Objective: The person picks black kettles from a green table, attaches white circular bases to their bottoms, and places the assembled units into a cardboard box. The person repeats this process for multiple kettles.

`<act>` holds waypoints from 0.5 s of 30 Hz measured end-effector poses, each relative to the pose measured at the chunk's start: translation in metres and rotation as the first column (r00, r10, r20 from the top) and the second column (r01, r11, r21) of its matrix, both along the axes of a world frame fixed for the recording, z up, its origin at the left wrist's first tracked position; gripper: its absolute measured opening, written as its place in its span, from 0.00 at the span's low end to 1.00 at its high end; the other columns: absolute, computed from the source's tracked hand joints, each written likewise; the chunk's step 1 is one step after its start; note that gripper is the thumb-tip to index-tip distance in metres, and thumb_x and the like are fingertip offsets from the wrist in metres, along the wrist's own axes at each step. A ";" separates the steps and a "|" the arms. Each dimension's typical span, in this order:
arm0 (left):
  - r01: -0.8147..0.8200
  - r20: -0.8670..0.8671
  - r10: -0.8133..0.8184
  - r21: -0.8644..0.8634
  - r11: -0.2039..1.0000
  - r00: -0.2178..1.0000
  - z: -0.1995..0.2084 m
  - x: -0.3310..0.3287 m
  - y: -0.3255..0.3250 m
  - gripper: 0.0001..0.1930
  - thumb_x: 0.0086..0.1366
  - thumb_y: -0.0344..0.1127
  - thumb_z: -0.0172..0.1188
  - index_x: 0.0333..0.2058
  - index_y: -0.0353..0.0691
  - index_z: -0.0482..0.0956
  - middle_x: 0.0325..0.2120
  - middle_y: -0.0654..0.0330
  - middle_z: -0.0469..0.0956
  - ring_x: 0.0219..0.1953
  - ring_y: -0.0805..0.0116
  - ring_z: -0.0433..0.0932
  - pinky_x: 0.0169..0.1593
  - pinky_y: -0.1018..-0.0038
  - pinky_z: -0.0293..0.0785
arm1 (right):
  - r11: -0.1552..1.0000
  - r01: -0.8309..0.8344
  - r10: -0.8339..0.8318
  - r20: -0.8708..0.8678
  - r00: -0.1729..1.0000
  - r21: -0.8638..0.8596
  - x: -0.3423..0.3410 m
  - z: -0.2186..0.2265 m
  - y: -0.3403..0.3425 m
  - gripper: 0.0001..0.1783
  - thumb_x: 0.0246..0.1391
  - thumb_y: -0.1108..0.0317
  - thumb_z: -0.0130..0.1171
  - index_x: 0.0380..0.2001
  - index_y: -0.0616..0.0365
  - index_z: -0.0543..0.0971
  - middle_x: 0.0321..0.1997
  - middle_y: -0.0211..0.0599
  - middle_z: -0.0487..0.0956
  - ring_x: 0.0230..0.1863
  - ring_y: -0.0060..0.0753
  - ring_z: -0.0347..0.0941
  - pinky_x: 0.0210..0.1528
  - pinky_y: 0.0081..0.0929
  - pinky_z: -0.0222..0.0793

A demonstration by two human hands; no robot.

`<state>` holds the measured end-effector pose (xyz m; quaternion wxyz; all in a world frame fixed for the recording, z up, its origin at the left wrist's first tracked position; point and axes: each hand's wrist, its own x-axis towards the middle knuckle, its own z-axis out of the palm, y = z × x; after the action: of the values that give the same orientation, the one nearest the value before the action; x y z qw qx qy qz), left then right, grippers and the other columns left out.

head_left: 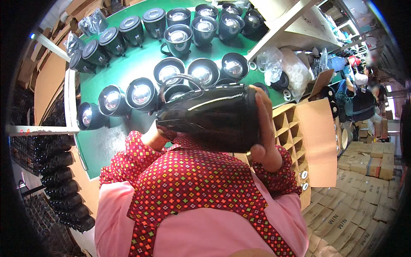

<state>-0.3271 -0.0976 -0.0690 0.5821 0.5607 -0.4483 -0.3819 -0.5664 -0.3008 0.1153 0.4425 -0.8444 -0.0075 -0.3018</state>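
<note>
A glossy black vacuum jug [209,115] lies sideways in the air in front of my chest, its curved handle [188,78] on the upper side. My right hand [266,124] grips the right end, fingers over the top and thumb at the lower edge. At the other end my left hand [155,138] holds the jug from below; its fingers are mostly hidden behind it. Just beyond, several similar black jugs [142,95] on the green tabletop [107,150] show shiny silver rounded liners inside their open ends.
Lidded black jugs [130,30] line the table's far left. A pale frame post [280,32] crosses at the right. Beside my right arm stands an open carton [317,141] with cardboard dividers. Plastic bags [295,70] lie beyond it, stacked cartons [355,201] at the lower right, black parts [64,184] at the left.
</note>
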 end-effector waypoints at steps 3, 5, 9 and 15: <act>-0.073 -0.780 -0.218 -0.319 0.945 0.587 0.053 0.012 0.004 0.25 0.80 0.46 0.52 0.66 0.35 0.73 0.65 0.49 0.75 0.64 0.57 0.76 0.70 0.59 0.70 | 0.906 0.043 -0.039 -0.018 0.999 0.420 0.008 -0.020 0.005 0.54 0.68 0.31 0.48 0.78 0.66 0.54 0.77 0.57 0.61 0.77 0.50 0.59 0.77 0.44 0.52; -0.135 -0.107 0.102 -0.374 0.917 0.989 0.115 0.009 0.008 0.23 0.75 0.44 0.57 0.60 0.34 0.79 0.56 0.48 0.81 0.56 0.55 0.82 0.60 0.63 0.78 | 0.651 0.054 -0.032 -0.044 0.999 0.758 0.018 -0.033 0.007 0.47 0.75 0.37 0.43 0.78 0.66 0.52 0.77 0.52 0.63 0.73 0.42 0.67 0.75 0.40 0.60; 0.173 0.797 0.463 -0.557 0.813 0.388 0.201 0.019 0.009 0.19 0.57 0.32 0.69 0.48 0.33 0.86 0.44 0.48 0.86 0.45 0.51 0.88 0.47 0.67 0.84 | 0.987 0.152 -0.162 -0.267 0.950 -0.056 0.009 -0.032 -0.003 0.39 0.77 0.49 0.48 0.77 0.63 0.54 0.74 0.47 0.70 0.71 0.36 0.70 0.75 0.36 0.62; -0.135 -0.458 0.040 -0.176 0.975 0.888 0.115 0.049 0.039 0.22 0.74 0.36 0.60 0.60 0.27 0.76 0.55 0.48 0.82 0.52 0.56 0.84 0.61 0.63 0.80 | 0.837 0.003 0.057 -0.093 0.994 0.547 0.024 0.015 0.019 0.46 0.75 0.39 0.45 0.83 0.50 0.45 0.86 0.56 0.43 0.85 0.47 0.42 0.82 0.42 0.39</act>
<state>-0.2786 -0.0588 0.0455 0.7410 0.4140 -0.3114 -0.4273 -0.5423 -0.2819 0.1300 0.6689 -0.6977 0.0903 -0.2402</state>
